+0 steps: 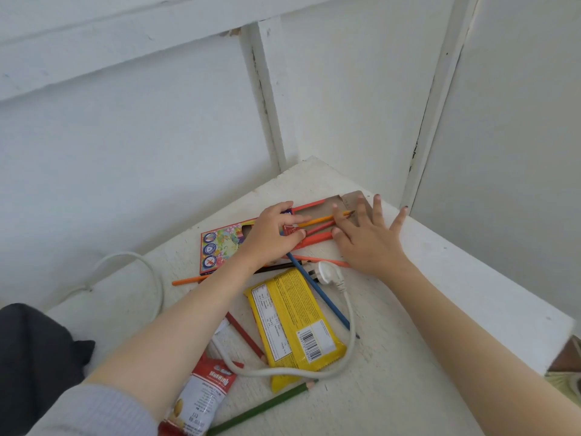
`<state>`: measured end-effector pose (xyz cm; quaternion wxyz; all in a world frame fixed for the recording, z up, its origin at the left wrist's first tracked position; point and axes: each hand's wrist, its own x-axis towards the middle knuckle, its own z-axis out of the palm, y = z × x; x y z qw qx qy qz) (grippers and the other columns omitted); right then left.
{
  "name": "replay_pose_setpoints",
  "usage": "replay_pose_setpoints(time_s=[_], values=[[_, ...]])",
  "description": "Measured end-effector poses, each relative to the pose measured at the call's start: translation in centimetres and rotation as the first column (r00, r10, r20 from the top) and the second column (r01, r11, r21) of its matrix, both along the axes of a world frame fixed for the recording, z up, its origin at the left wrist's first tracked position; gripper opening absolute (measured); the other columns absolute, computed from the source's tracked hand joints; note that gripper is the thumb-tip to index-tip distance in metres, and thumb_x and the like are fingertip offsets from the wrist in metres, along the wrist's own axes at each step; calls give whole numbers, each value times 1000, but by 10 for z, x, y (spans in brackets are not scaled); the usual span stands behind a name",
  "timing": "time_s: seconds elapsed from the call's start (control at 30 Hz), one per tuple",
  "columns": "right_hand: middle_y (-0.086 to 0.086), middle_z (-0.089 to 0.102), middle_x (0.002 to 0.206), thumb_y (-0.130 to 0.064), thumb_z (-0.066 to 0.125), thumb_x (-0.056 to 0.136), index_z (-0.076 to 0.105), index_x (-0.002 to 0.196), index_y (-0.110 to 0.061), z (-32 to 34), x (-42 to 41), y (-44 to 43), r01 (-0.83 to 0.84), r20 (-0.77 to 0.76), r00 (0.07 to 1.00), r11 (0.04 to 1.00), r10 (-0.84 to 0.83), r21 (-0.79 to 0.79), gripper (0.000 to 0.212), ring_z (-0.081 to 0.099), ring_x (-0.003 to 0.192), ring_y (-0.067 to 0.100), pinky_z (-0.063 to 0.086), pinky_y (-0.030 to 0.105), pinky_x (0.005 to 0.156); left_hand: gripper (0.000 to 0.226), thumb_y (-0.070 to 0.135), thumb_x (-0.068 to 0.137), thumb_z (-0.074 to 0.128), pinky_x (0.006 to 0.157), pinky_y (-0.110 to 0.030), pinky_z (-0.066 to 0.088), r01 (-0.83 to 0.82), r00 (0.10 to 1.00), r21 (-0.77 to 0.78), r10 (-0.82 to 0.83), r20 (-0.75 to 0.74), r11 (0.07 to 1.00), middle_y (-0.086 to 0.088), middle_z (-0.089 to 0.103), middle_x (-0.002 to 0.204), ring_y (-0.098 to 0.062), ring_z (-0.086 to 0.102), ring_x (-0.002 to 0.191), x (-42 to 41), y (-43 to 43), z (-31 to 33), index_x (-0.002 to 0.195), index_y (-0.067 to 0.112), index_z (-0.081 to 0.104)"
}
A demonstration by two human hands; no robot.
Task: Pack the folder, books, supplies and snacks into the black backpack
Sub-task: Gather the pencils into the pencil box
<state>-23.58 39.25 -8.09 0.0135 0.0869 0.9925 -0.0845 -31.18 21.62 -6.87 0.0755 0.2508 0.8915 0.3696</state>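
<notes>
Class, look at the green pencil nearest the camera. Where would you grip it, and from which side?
Pinch the green pencil mid-shaft, coming from above with fingers across its length. It lies flat, its middle is clear, while its far end crowds the yellow packet and white cable.

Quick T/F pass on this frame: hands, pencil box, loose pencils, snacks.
1. The left hand holds the pencil box. True.
2. The right hand is a fist. False: its fingers are spread straight over the box's open flap end.
3. The green pencil is inside the box. False: it lies loose on the table.
4. The yellow snack packet lies barcode side up. True.
</notes>
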Motion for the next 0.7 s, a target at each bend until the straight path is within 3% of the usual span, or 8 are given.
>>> replay_pose_setpoints(time_s=[0.17, 0.4, 0.53, 0.63, 0.7], values=[[6, 4, 159, -47, 13, 99, 9, 151, -13, 0, -1, -6, 25, -21, 999, 1000, -25, -7, 62, -9, 146, 26, -16, 67, 102, 19, 19, 87, 62, 103, -28, 26, -61, 996, -6, 61, -58, 998, 0, 48, 138, -15, 38, 129, 2, -3, -2, 102, 24, 72], [2, -1, 160, -46, 15, 100, 11, 150, -31, 7, -1, -1, -49, 47, 997, 983, 59, -176, 52, -8, 146, 25, -16, 63, 106, 22, 15, 90, 57, 103, -24, 32, -125, 992, 134, 119, 47, 983, 2, 54, 131, -10, 45, 123, 11, -10, 5, 104, 25, 70], [4, 11, 159, -35, 30, 101, 27, 147, -31, 14, 3, 3, -94, -94, 993, 926, 64, -365, 46, -3, 146, 24, -12, 55, 111, 25, 10, 86, 60, 100, -22, 35, -77, 997, 159, 71, 42, 984, 4, 59, 125, -6, 50, 116, 16, -20, 14, 99, 28, 70], [2, 30, 153, -24, 50, 94, 61, 119, -28, 22, 12, 10, -143, -263, 964, 905, 36, -401, 28, 13, 145, 24, -3, 50, 114, 23, 8, 84, 63, 96, -21, 37, 23, 992, 72, -14, -125, 997, 9, 60, 107, -4, 51, 107, 21, -24, 20, 94, 27, 71], [2, 32, 152, -26, 60, 87, 68, 97, -30, 24, 21, 17, -185, -274, 958, 919, 90, -347, 13, 13, 145, 22, -2, 48, 115, 27, 6, 82, 62, 91, -19, 36, 117, 969, -14, -117, -216, 993, 11, 60, 102, -5, 50, 103, 26, -26, 25, 93, 29, 72]])
